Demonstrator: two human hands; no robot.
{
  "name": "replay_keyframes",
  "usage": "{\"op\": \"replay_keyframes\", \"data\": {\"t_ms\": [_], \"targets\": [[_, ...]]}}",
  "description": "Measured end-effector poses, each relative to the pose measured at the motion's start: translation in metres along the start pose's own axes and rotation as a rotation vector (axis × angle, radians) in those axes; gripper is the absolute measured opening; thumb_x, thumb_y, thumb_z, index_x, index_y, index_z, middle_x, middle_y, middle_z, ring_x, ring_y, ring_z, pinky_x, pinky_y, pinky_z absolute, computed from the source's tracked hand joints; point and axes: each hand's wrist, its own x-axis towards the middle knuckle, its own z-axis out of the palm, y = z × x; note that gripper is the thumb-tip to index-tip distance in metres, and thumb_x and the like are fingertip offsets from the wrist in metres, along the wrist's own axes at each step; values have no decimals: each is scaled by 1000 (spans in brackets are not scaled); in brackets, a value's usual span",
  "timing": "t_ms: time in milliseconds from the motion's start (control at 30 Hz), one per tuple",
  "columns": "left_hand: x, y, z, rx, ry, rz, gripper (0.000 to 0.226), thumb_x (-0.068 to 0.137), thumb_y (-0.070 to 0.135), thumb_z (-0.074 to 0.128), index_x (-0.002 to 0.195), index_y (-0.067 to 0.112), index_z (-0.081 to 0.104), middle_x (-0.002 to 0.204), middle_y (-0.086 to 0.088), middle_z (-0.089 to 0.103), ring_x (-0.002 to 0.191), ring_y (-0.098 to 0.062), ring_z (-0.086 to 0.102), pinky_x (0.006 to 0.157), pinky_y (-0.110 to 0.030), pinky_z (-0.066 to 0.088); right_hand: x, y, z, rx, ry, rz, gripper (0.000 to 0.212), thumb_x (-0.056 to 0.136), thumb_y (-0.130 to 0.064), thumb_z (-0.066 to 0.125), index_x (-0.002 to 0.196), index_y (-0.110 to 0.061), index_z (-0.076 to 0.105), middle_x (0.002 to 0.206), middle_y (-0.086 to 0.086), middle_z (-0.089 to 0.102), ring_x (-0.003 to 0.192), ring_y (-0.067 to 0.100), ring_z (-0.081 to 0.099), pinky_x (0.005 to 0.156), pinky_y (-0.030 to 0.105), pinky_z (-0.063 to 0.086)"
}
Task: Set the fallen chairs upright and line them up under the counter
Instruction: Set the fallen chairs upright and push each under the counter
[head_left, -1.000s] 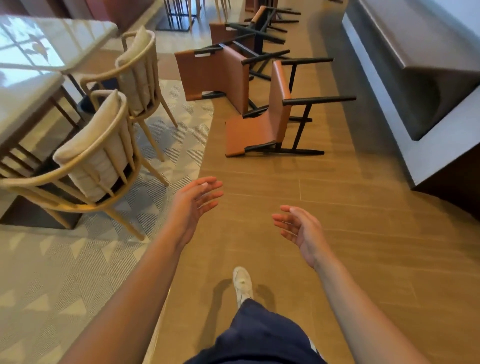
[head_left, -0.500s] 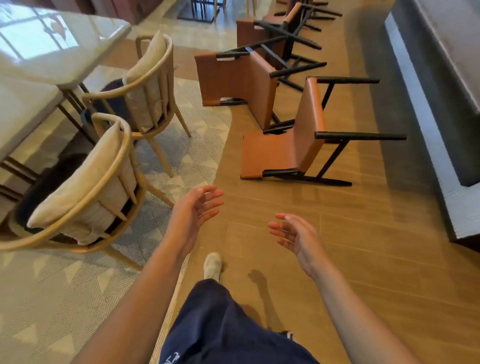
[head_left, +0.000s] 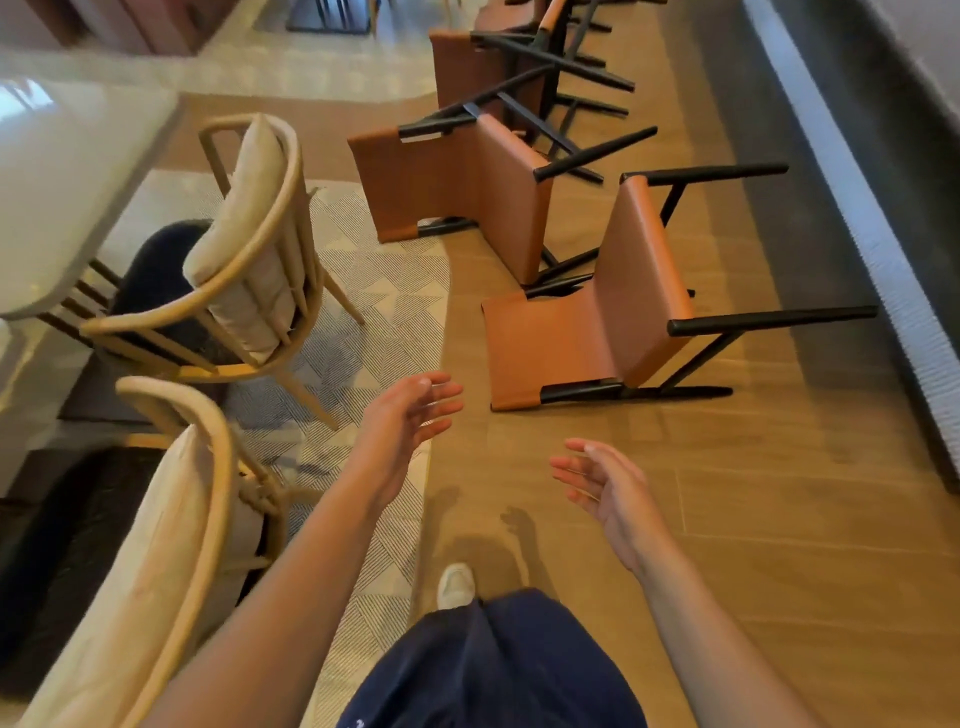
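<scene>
Several orange-brown chairs with black metal legs lie toppled in a row on the wooden floor. The nearest fallen chair (head_left: 613, 317) lies on its back, legs pointing right toward the grey counter (head_left: 852, 171). A second fallen chair (head_left: 467, 182) lies just behind it, and a third fallen chair (head_left: 483, 67) farther back. My left hand (head_left: 410, 410) is held out with straight fingers, a short way in front of the nearest chair's backrest. To its right, my right hand (head_left: 597, 483) hovers palm up, fingers relaxed. Neither hand touches anything.
Two upright wooden armchairs with cream cushions, one (head_left: 249, 244) behind the other (head_left: 156, 530), stand on the left on a patterned carpet (head_left: 363, 280), beside a white table (head_left: 67, 182). The counter base runs along the right. My foot (head_left: 456, 584) is on the floor below.
I have walked forward, so the fallen chairs are closer and larger in view. Both hands stay stretched out and empty.
</scene>
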Motion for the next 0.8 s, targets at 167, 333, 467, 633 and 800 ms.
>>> {"op": "replay_keyframes", "data": {"t_ms": [167,333,467,633,800], "targets": [[62,12,2,-2,-16,-74,30,99,15,42,117,0,60,108,-14,70,95,-22,67,85,-34,51,48,-19,15,15,34,37,25,101,-22,44,107,-14,67,99,11,74,93,21,71,79,33,50],[124,8,3,3,-23,-147,26,98,15,43,112,4,63,103,-11,72,93,-23,68,82,-34,51,104,-34,21,21,48,75,25,101,-20,44,107,-13,67,98,11,74,93,21,70,81,37,48],[197,13,7,12,-25,-195,27,95,9,45,115,6,63,109,-12,71,98,-24,68,83,-33,52,175,-57,27,31,80,94,21,100,-20,47,114,-17,62,96,10,75,85,19,71,74,31,51],[274,18,16,-3,8,-270,28,94,4,43,110,8,66,106,-9,72,96,-22,69,80,-32,51,255,-90,33,-36,99,94,22,98,-21,52,116,-32,56,93,5,75,84,19,71,71,30,53],[339,4,13,-30,17,-323,27,94,6,45,112,6,66,108,-11,71,99,-24,69,77,-30,53,333,-104,39,-63,126,117,19,98,-19,52,115,-27,58,93,5,75,85,18,71,69,29,53]]}}
